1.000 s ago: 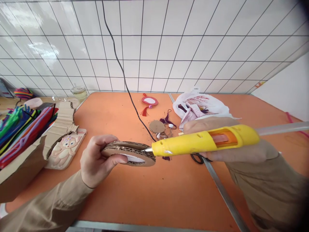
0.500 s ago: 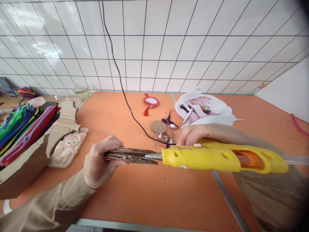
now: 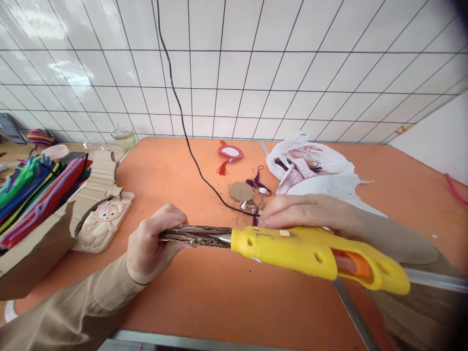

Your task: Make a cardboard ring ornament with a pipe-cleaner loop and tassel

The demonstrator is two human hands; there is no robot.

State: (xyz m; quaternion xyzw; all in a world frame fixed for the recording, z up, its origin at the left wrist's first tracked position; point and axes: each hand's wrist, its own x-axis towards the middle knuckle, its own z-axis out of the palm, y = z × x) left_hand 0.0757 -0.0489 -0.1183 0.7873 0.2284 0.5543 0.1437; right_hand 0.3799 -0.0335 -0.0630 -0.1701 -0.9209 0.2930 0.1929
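Pinched in my left hand (image 3: 157, 243) are layered pieces of corrugated cardboard (image 3: 197, 234), held edge-on with a gap between the layers. My right hand (image 3: 307, 212) is wrapped round a yellow hot glue gun (image 3: 285, 248), whose body hides part of the fingers. The gun's metal nozzle points left and sits in the gap between the cardboard layers. A clear glue stick (image 3: 435, 279) sticks out of the gun's rear. Beyond the hands lie a round cardboard disc (image 3: 241, 191) and a dark purple tassel (image 3: 259, 180).
A black cord (image 3: 179, 102) hangs across the wall and table. A white plastic bag (image 3: 325, 165) lies at the back right, a red tasselled ornament (image 3: 230, 152) at the back. On the left are a phone case (image 3: 106, 222) and a cardboard box (image 3: 32, 258) of colourful pipe cleaners (image 3: 40, 195).
The glue gun and my right hand have moved left, and the nozzle is deeper between the cardboard layers. The gun's rear has tilted lower. My left hand has barely moved.
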